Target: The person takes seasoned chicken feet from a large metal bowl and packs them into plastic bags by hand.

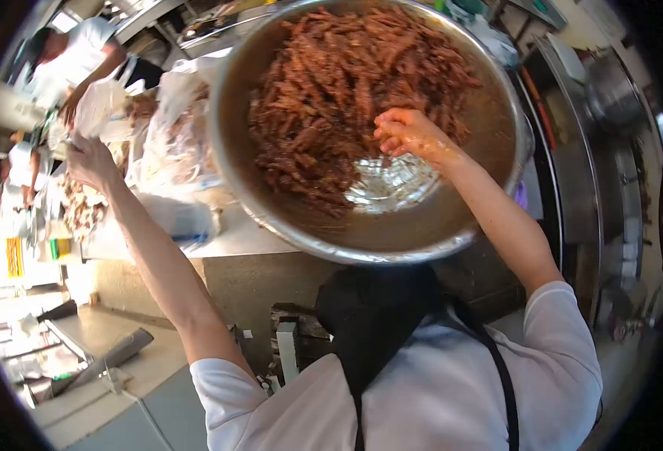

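A large metal bowl [234,177] holds a heap of reddish-brown, sauce-coated pieces [361,71] that look like chicken feet. My right hand [414,137] is over the near side of the heap, its wet fingers curled in; whatever is inside them is hidden. Bare shiny metal shows just below that hand. Stretched far out to the left, my left hand [91,161] has its fingers closed at the lower edge of a clear plastic bag [100,109]. Its fingertips are small and partly hidden there.
Beside the bowl stand a bulky clear bag [177,131] and a translucent tub [181,218]. Pale pieces [82,207] lie piled farther left. One co-worker [83,52] reaches toward the plastic bag; another [19,169] stands beyond. Metal shelving [583,165] is on the right.
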A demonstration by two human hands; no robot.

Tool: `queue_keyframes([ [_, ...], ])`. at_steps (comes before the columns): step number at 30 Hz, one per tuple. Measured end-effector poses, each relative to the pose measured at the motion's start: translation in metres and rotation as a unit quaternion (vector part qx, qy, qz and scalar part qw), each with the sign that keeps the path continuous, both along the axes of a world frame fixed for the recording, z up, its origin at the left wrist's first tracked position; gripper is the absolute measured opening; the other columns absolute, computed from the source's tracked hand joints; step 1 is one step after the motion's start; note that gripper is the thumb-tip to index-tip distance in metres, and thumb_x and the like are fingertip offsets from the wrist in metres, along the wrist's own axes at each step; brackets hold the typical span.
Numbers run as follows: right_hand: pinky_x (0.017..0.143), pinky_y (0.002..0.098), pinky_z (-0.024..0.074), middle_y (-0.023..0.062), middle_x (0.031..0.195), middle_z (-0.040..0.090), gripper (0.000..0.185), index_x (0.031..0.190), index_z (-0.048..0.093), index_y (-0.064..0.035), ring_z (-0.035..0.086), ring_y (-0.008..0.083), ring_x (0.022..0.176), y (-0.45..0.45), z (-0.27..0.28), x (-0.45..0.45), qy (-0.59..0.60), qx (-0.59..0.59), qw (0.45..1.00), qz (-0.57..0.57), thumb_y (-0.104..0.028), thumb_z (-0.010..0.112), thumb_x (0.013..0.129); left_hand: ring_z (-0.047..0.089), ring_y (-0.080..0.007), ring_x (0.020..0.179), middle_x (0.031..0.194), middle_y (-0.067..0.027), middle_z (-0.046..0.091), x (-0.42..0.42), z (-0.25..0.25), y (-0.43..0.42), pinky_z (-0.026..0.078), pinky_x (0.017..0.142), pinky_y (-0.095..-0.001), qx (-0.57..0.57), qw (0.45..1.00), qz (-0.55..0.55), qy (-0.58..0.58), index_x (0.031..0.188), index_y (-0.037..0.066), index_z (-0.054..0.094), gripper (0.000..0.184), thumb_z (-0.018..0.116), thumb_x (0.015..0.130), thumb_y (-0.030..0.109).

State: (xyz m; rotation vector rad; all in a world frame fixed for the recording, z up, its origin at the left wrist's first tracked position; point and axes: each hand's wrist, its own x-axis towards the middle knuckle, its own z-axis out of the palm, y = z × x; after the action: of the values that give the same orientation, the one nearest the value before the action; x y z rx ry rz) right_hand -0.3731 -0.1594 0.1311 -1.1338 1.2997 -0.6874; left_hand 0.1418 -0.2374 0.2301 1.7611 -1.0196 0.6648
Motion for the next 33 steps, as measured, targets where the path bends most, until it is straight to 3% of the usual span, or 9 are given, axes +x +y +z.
queue_keyframes([
  [5,0.083,0.0378,0.0488,0.0129,0.099,0.066,0.024,0.103,0.064,-0.0041,0.062,0.0236,0.092,0.014,-0.068,-0.015,0.245,-0.129,0.934,0.227,-0.02,0.054,0.088,0.063,-0.042,0.078,0.085,-0.0236,0.065,0.012,-0.212,-0.019,0.051,0.073,-0.0475,0.27,0.96,-0.003,-0.07,0.086,0.0,0.066,0.032,0.049,0.083,0.026],
  [10,0.097,0.0401,0.0418,0.0168,0.131,0.049,0.042,0.126,0.052,-0.008,0.049,0.0302,0.119,-0.005,-0.096,0.047,0.368,-0.195,0.819,0.395,-0.008,0.055,0.085,0.062,-0.0439,0.086,0.091,-0.0255,0.065,-0.018,-0.2,0.001,0.047,0.078,-0.0508,0.313,0.938,-0.041,0.142,0.099,-0.003,0.064,0.038,0.052,0.083,0.029],
  [14,0.088,0.0411,0.0475,0.0154,0.129,0.048,0.045,0.127,0.05,-0.0075,0.052,0.0304,0.113,-0.004,-0.161,0.055,0.444,-0.361,0.699,0.429,-0.002,0.052,0.082,0.065,-0.0288,0.08,0.093,-0.0196,0.067,-0.08,-0.125,0.061,0.051,0.072,-0.0383,0.246,0.934,-0.166,0.201,0.116,-0.001,0.058,0.042,0.053,0.088,0.029],
  [17,0.087,0.0425,0.0474,0.0157,0.124,0.052,0.04,0.125,0.052,-0.0086,0.055,0.0313,0.108,0.007,-0.152,0.03,0.395,-0.241,0.73,0.502,-0.01,0.053,0.084,0.064,-0.0147,0.075,0.089,-0.0118,0.069,-0.099,-0.043,0.141,0.051,0.071,-0.0265,0.104,0.949,-0.23,0.191,0.125,0.003,0.052,0.038,0.051,0.093,0.022],
  [21,0.089,0.0447,0.0459,0.0189,0.111,0.059,0.033,0.111,0.057,-0.0049,0.057,0.0334,0.106,-0.007,-0.115,0.042,0.453,-0.064,0.716,0.527,-0.022,0.061,0.083,0.062,-0.018,0.086,0.105,-0.0094,0.063,-0.051,-0.025,0.19,0.05,0.081,-0.0369,0.016,0.995,0.058,-0.079,0.127,0.007,0.048,0.043,0.055,0.092,0.031],
  [22,0.087,0.0447,0.0464,0.0198,0.111,0.059,0.034,0.11,0.056,-0.0029,0.057,0.0343,0.105,0.002,-0.099,0.053,0.384,-0.157,0.816,0.402,-0.023,0.062,0.083,0.06,-0.0192,0.091,0.116,-0.0107,0.058,-0.04,-0.034,0.184,0.047,0.084,-0.0382,0.064,0.997,0.021,0.046,0.13,0.009,0.046,0.05,0.057,0.09,0.038],
  [25,0.081,0.0454,0.0491,0.0198,0.107,0.061,0.045,0.115,0.052,-0.0033,0.059,0.0344,0.097,0.014,-0.175,0.091,0.365,-0.455,0.765,0.272,-0.031,0.063,0.081,0.063,-0.0224,0.08,0.087,-0.0124,0.068,-0.012,-0.05,0.174,0.048,0.071,-0.0368,0.194,0.979,-0.021,0.065,0.106,0.004,0.066,0.048,0.057,0.088,0.046],
  [28,0.083,0.0466,0.049,0.0208,0.105,0.061,0.049,0.119,0.05,-0.0004,0.061,0.034,0.095,0.008,-0.144,0.079,0.384,-0.183,0.764,0.486,-0.032,0.061,0.083,0.064,-0.0263,0.075,0.085,-0.0149,0.068,0.013,-0.04,0.173,0.048,0.067,-0.0412,0.172,0.983,0.065,0.026,0.1,0.011,0.069,0.036,0.054,0.09,0.042],
  [33,0.071,0.0397,0.0511,0.0115,0.088,0.064,0.027,0.093,0.063,-0.0046,0.063,0.0211,0.073,-0.011,-0.085,0.032,0.094,0.157,0.951,0.249,-0.028,0.063,0.08,0.063,-0.0289,0.084,0.094,-0.0134,0.066,0.044,0.037,0.212,0.05,0.073,-0.0413,0.028,0.985,0.168,-0.006,0.099,0.007,0.065,0.032,0.058,0.086,0.036],
])
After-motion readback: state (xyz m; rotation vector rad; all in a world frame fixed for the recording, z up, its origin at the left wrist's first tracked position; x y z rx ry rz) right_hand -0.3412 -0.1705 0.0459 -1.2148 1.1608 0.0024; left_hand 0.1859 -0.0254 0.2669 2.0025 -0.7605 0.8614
